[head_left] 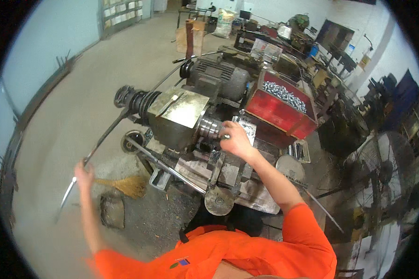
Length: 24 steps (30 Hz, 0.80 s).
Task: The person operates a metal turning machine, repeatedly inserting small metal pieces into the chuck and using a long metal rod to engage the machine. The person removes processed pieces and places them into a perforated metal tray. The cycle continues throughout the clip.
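My left hand (84,175) is closed round a long metal lever (108,135), whose upper end meets the spindle end of a small lathe. Far to the right, my right hand (236,139) is at the steel chuck (210,127), with its fingers curled on a small metal part (225,136). Most of that part is hidden by the fingers. The lathe's headstock (172,132) carries a bright flat cover (184,108) with a spanner-like tool (168,105) lying on it. Below the chuck are the oily slides and a round handwheel (219,201).
A red bin (277,111) of small shiny metal parts stands behind the lathe, beside a motor (219,76). A steel bar (165,166) slants across the front. On the floor at left lie a straw broom (125,186) and a dustpan-like tray (112,210). A large fan (381,172) stands at right.
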Available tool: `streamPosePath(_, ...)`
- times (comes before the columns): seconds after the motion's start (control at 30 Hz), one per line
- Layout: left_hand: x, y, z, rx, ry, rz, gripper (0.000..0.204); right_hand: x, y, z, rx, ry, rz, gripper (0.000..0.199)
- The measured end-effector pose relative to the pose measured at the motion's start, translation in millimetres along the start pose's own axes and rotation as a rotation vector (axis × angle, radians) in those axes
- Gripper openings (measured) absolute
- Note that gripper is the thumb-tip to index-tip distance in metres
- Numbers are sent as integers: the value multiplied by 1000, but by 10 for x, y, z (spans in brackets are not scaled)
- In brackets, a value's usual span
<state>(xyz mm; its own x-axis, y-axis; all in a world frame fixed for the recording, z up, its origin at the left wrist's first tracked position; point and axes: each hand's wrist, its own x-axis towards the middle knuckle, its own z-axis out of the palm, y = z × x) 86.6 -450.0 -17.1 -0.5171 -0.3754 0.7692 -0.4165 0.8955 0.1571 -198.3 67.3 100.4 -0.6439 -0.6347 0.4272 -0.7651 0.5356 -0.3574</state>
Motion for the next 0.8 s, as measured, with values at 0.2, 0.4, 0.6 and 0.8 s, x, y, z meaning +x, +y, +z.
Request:
streamPosePath(0.2,-1371,1330,1183,-351,-974,-384,47,-1371,226,-659,88,87,215,29)
streamPosePath(0.4,-921,1898,1426,334,-1193,493,27,-2930,813,-1256,-51,63,684,33)
streamPosePath(0.6,-771,1767,1231,123,-1111,154,40,-4211,1661,-1751,-629,-25,938,57)
streamPosePath(0.8,-364,1584,935,-582,-891,-369,44,-5245,2289,-1860,-774,-243,1380,36)
